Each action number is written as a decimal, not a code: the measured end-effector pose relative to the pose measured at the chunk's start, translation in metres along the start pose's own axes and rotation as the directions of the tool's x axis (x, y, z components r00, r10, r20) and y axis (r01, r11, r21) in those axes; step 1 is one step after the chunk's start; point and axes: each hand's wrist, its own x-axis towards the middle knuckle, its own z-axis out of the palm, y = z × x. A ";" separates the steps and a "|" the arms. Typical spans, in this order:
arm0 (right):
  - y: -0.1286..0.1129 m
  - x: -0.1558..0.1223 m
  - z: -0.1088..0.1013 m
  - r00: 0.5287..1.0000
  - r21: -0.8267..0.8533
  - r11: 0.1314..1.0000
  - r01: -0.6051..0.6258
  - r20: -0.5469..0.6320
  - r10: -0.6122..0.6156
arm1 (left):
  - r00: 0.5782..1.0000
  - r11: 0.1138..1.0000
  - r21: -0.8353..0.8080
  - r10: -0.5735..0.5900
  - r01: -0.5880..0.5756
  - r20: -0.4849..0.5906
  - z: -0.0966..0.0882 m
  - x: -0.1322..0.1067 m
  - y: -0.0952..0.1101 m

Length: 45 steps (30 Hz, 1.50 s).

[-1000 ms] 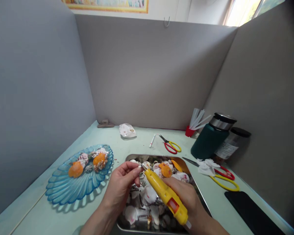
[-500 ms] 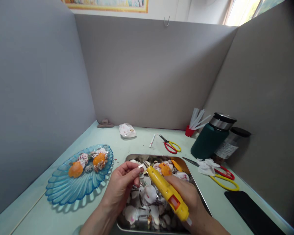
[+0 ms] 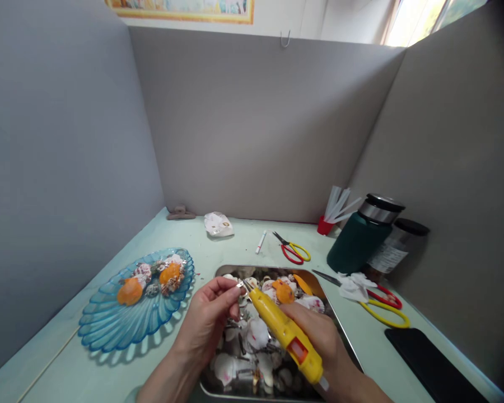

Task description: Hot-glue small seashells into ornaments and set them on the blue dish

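My left hand (image 3: 212,313) pinches a small shiny metal piece (image 3: 241,285) between thumb and fingertips; it looks like a hair clip, but its kind is too small to be sure. Wrapped round a yellow glue gun (image 3: 279,322) is my right hand (image 3: 319,336). The gun's nozzle points up and left and is at the metal piece; I cannot tell whether they touch. Below both hands lies a metal tray (image 3: 336,319) full of white, striped and orange seashells (image 3: 258,333) and small metal clips. A glue stick end shows at the gun's rear.
On the left stands a blue shell-shaped dish (image 3: 121,330) with shells. Small scissors (image 3: 292,248), a marker (image 3: 261,242) and a white packet (image 3: 218,224) lie behind the tray. Rightward are a red cup of glue sticks (image 3: 325,225), a green bottle (image 3: 359,240), larger scissors (image 3: 384,313) and a black phone (image 3: 432,364).
The glue gun has shifted slightly left, bringing its nozzle closer to the metal piece. My left hand stays nearly still.
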 end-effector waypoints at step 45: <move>-0.019 0.003 0.001 0.736 0.541 0.582 -0.607 0.106 0.669 | 0.976 0.935 0.317 -0.197 0.159 0.091 0.022 -0.015 -0.014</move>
